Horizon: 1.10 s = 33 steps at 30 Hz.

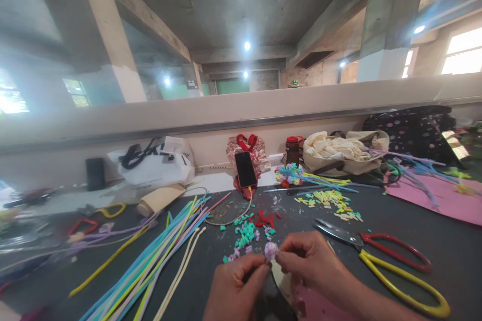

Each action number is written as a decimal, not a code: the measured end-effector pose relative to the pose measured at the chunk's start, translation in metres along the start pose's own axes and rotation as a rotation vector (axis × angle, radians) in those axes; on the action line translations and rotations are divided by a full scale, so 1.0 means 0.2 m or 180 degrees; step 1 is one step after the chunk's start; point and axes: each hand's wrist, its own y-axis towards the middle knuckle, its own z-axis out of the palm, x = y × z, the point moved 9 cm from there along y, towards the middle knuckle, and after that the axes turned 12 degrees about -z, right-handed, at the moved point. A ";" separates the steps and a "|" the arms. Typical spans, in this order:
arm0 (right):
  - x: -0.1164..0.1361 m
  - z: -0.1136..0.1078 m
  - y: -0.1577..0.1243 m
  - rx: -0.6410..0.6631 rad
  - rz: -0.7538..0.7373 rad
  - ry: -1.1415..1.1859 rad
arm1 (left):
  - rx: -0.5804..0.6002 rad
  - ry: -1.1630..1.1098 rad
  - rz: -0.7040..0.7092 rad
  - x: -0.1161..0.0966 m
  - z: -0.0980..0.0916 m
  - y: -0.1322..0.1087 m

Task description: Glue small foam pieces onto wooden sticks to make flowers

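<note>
Between my two hands is a small, ruffled lilac ball (270, 250), which looks like a fluffy flower head. My left hand (241, 283) is closed, with thumb and forefinger pinched at its lower left edge. From the right, the fingertips of my right hand (314, 263) pinch the ball's side. Just beyond lie short teal cut pieces (245, 233), a few lilac bits (234, 255) and red scraps (265, 218). Large scissors (360, 245) with one red and one yellow handle rest partly open to the right of my right hand.
Long coloured fuzzy stems (165, 261) lie in a bundle at left. Yellow cut pieces (331, 203) and a bunch of finished-looking stems (320, 179) are farther right. A phone (246, 169) on a cable leans at the back, near a dark bottle (292, 151) and a cloth bag (344, 160).
</note>
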 end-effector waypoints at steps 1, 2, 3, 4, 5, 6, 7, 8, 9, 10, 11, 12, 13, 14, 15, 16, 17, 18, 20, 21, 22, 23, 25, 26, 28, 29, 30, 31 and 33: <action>0.00 0.00 0.00 0.0006 -0.0023 -0.0047 | -0.0016 0.0078 0.0055 -0.02 -0.01 -0.01; 0.01 0.00 0.00 0.0019 -0.0052 -0.0095 | -0.0019 0.0128 0.0093 -0.04 -0.01 -0.02; 0.02 0.00 0.00 0.0039 -0.0081 -0.0131 | -0.0031 0.0147 0.0113 -0.04 -0.01 -0.02; 0.03 0.00 0.00 0.0078 -0.0118 -0.0149 | -0.0049 0.0116 0.0115 -0.04 -0.02 -0.02; 0.05 0.01 -0.01 0.0118 -0.0160 -0.0145 | -0.0056 0.0024 0.0094 -0.03 -0.02 -0.01; 0.06 0.01 -0.01 0.0162 -0.0189 -0.0112 | -0.0034 -0.0127 0.0041 -0.02 -0.02 0.00; 0.07 0.01 -0.01 0.0211 -0.0192 -0.0056 | 0.0014 -0.0331 -0.0055 0.01 -0.01 0.01; 0.08 0.01 -0.02 0.0241 -0.0180 0.0006 | 0.0110 -0.0590 -0.0197 0.04 0.00 0.03; 0.09 0.01 -0.02 0.0238 -0.0157 0.0070 | 0.0246 -0.0877 -0.0367 0.08 0.01 0.04; 0.08 0.00 -0.02 0.0226 -0.0106 0.0147 | 0.0409 -0.1162 -0.0526 0.11 0.04 0.04; 0.07 -0.01 -0.02 0.0183 -0.0032 0.0249 | 0.0556 -0.1419 -0.0643 0.13 0.06 0.05; 0.06 -0.02 -0.02 0.0127 0.0031 0.0378 | 0.0691 -0.1628 -0.0717 0.14 0.07 0.04; 0.05 -0.03 -0.02 0.0071 0.0082 0.0526 | 0.0830 -0.1775 -0.0760 0.13 0.09 0.03; 0.05 -0.04 -0.02 0.0044 0.0119 0.0686 | 0.0968 -0.1866 -0.0789 0.12 0.11 0.02; 0.05 -0.04 -0.02 0.0058 0.0133 0.0851 | 0.1109 -0.1908 -0.0813 0.11 0.12 0.00; 0.06 -0.04 -0.02 0.0098 0.0121 0.1010 | 0.1246 -0.1918 -0.0841 0.10 0.14 -0.02; 0.07 -0.03 -0.02 0.0166 0.0110 0.1163 | 0.1373 -0.1910 -0.0872 0.09 0.15 -0.03; 0.08 -0.02 -0.02 0.0269 0.0113 0.1310 | 0.1479 -0.1883 -0.0904 0.09 0.16 -0.05; 0.09 0.02 -0.04 0.0446 0.0152 0.1594 | 0.1553 -0.1838 -0.0911 0.09 0.17 -0.05; 0.09 0.03 -0.04 0.0510 0.0176 0.1707 | 0.1601 -0.1793 -0.0921 0.10 0.18 -0.05; 0.08 0.05 -0.05 0.0558 0.0194 0.1787 | 0.1651 -0.1747 -0.0931 0.11 0.19 -0.04; 0.08 0.06 -0.05 0.0598 0.0203 0.1839 | 0.1702 -0.1699 -0.0935 0.12 0.19 -0.03; 0.05 0.09 -0.05 0.0644 0.0256 0.1901 | 0.1888 -0.1546 -0.0947 0.13 0.22 -0.02; 0.04 0.10 -0.05 0.0665 0.0292 0.1915 | 0.1931 -0.1503 -0.0941 0.14 0.23 -0.02; 0.02 0.12 -0.05 0.0689 0.0333 0.1932 | 0.1940 -0.1484 -0.0925 0.14 0.23 -0.01; 0.01 0.12 -0.05 0.0695 0.0345 0.1949 | 0.1944 -0.1476 -0.0923 0.14 0.23 -0.01; 0.01 0.13 -0.05 0.0706 0.0351 0.1955 | 0.1941 -0.1461 -0.0924 0.13 0.22 -0.01; 0.00 0.13 -0.05 0.0699 0.0350 0.1955 | 0.1930 -0.1435 -0.0927 0.13 0.22 -0.01; 0.00 0.13 -0.05 0.0660 0.0363 0.1950 | 0.1893 -0.1388 -0.0946 0.13 0.22 -0.02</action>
